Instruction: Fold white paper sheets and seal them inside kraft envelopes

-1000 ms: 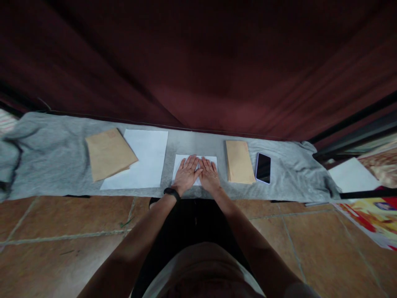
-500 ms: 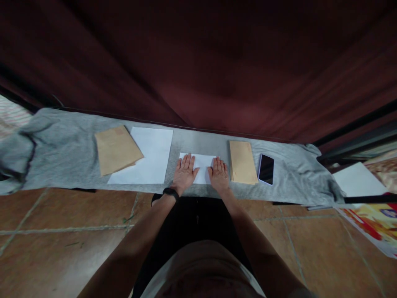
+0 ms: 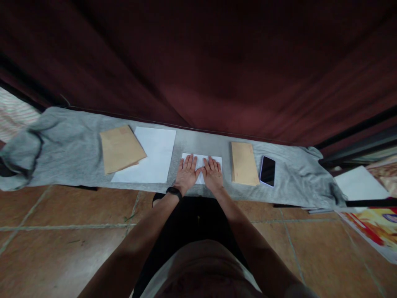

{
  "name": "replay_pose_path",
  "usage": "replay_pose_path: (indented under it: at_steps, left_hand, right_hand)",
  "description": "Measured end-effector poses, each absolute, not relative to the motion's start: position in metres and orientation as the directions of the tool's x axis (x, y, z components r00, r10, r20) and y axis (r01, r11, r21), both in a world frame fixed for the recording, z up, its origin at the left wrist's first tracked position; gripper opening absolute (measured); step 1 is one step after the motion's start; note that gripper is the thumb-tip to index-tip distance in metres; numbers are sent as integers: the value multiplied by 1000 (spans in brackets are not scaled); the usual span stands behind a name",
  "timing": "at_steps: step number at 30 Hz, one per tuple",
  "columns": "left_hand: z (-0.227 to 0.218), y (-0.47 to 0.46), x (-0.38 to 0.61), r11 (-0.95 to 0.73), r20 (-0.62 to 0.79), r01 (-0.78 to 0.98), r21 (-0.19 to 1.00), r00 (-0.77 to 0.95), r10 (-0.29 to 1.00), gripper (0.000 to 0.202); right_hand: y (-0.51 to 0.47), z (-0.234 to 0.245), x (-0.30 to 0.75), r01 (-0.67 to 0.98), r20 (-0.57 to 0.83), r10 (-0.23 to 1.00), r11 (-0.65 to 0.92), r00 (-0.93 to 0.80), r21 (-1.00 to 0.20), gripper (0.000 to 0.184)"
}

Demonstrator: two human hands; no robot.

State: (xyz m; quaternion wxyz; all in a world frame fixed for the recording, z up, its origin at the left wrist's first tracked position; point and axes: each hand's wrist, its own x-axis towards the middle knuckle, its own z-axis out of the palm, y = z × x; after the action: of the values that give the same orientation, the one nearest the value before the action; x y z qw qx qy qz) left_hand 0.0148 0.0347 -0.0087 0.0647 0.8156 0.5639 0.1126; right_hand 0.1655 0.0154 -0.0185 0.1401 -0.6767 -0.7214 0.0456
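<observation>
A folded sheet of white paper point(image 3: 201, 158) lies on the grey cloth in front of me, partly hidden under both hands. My left hand point(image 3: 186, 174) rests flat on its left part, fingers stretched out and pointing away from me. Flat on the middle and right of the sheet lies my right hand point(image 3: 212, 174), its fingers extended too. The two thumbs are close together. Left of my hands are larger white sheets point(image 3: 158, 153), with brown envelopes point(image 3: 122, 149) overlapping them. To the right sits a stack of brown envelopes point(image 3: 245, 163).
A phone point(image 3: 267, 171) with a dark screen lies right of the envelope stack. The grey cloth point(image 3: 71, 145) covers a narrow bench, bunched at both ends. A dark red curtain point(image 3: 198, 74) hangs behind it. White paper point(image 3: 361, 184) and a colourful printed sheet point(image 3: 378, 227) are at far right.
My right hand has slid left across the folded paper, closer to my left hand, baring the paper's right edge. My left hand stays in its place on the sheet. The view has shifted slightly.
</observation>
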Motion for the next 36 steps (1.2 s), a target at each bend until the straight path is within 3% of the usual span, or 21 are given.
replay_pose_path:
  at_steps: [6,23,28,31,36]
  left_hand:
    - [-12,34,13,-344,146,902,260,315,938,64]
    - [-16,22,-10,-275,151,924,266,242,959,67]
    - [-13,17,-2,-277,223,918,284,218,950,65]
    - [-6,11,15,-360,245,888,286,295,924,64]
    - [0,9,42,-482,146,833,272,459,876,59]
  right_hand:
    - [8,-20,183,972,202,979,47,0,-229,53]
    - [-5,-20,198,975,198,979,-2,48,-224,58]
    - [-7,-19,199,974,195,980,0,46,-227,58]
    - [-7,-19,199,972,210,977,4,47,-237,58]
    - [-7,-18,199,972,199,979,4,44,-236,58]
